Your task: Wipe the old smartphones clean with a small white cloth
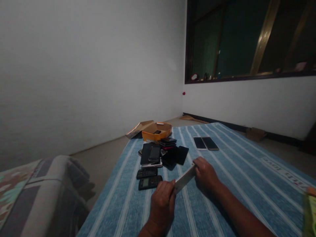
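Observation:
My left hand (162,201) and my right hand (204,173) are closed on opposite ends of a white smartphone (185,178). It is held tilted above the blue striped cloth, its pale side toward me; its screen is out of sight. Left of it lie two black keypad phones, one nearer (150,182) and one farther (146,173). Behind them is a loose heap of several dark phones (154,153), some stacked on others. Farther right, two smartphones, one white-edged (199,143) and one gold-edged (209,143), lie side by side with dark screens up.
An open orange cardboard box (148,136) with a small dark item inside stands at the far end of the striped cloth (128,204). A fabric-covered piece (53,197) is at the left. Green-yellow material (309,210) shows at the right edge. White walls and a window close off the back.

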Tool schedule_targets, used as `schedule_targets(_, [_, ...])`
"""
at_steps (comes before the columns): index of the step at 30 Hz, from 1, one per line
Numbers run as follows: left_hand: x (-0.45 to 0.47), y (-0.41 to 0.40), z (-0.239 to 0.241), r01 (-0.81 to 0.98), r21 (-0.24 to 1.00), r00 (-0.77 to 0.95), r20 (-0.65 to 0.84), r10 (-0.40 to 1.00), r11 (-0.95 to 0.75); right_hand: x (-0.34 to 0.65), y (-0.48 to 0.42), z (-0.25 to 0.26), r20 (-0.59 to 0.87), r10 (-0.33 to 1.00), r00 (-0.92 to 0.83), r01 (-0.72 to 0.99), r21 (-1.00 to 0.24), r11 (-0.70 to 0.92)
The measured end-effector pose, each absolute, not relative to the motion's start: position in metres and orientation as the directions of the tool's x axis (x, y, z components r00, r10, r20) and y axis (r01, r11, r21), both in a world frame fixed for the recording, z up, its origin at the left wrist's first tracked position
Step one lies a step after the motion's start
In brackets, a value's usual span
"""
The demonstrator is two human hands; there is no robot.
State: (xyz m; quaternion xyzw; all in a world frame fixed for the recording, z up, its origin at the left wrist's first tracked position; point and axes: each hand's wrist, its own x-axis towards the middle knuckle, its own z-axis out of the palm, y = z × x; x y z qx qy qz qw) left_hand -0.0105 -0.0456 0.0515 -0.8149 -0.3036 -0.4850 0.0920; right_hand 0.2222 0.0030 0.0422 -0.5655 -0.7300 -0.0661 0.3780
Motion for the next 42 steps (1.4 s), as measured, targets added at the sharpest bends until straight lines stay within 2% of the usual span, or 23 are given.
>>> schedule_targets(6, [-0.011,-0.045,0.050,0.591,0.151,0.351,0.836,0.422,-0.792,0.225,0.009,0.044,0.608,0.793,0.040,0.762,-0.532,0.369])
schedule_targets(10, [-0.011,-0.044,0.051,0.584,0.140,0.340,0.852,0.397,-0.800,0.226,0.010,0.038,0.502,0.856,0.119,0.679,-0.670,0.299])
schedule_targets(13, [-0.011,-0.045,0.051,0.585,0.144,0.337,0.852,0.401,-0.798,0.230,0.010,0.034,0.461,0.877,0.136,0.671,-0.694,0.262])
schedule_targets(16, [-0.011,-0.045,0.052,0.586,0.152,0.335,0.849,0.409,-0.796,0.236,0.012,0.037,0.506,0.838,0.204,0.658,-0.705,0.265])
schedule_targets(19, [-0.011,-0.046,0.052,0.577,0.170,0.336,0.842,0.422,-0.799,0.234,0.007,0.046,0.653,0.716,0.247,0.664,-0.652,0.366])
schedule_targets(21, [-0.011,-0.046,0.053,0.575,0.182,0.337,0.836,0.434,-0.798,0.220,-0.002,0.052,0.767,0.625,0.147,0.692,-0.531,0.488])
schedule_targets(23, [-0.010,-0.047,0.054,0.575,0.181,0.332,0.840,0.430,-0.798,0.198,-0.014,0.057,0.835,0.550,-0.024,0.712,-0.372,0.596])
schedule_targets(26, [-0.009,-0.047,0.054,0.576,0.175,0.331,0.843,0.424,-0.798,0.168,-0.030,0.060,0.817,0.498,-0.289,0.701,-0.174,0.692])
schedule_targets(28, [-0.008,-0.047,0.053,0.583,0.172,0.337,0.838,0.430,-0.794,0.160,-0.033,0.059,0.795,0.500,-0.344,0.722,-0.117,0.682])
schedule_targets(30, [-0.009,-0.047,0.052,0.590,0.171,0.338,0.835,0.434,-0.789,0.165,-0.029,0.055,0.789,0.526,-0.319,0.760,-0.119,0.639])
schedule_targets(38, [-0.010,-0.044,0.051,0.595,0.140,0.324,0.860,0.395,-0.792,0.212,-0.001,0.042,0.789,0.611,-0.069,0.830,-0.294,0.475])
schedule_targets(42, [-0.010,-0.044,0.053,0.588,0.138,0.326,0.861,0.390,-0.797,0.198,-0.013,0.052,0.830,0.549,-0.094,0.801,-0.264,0.537])
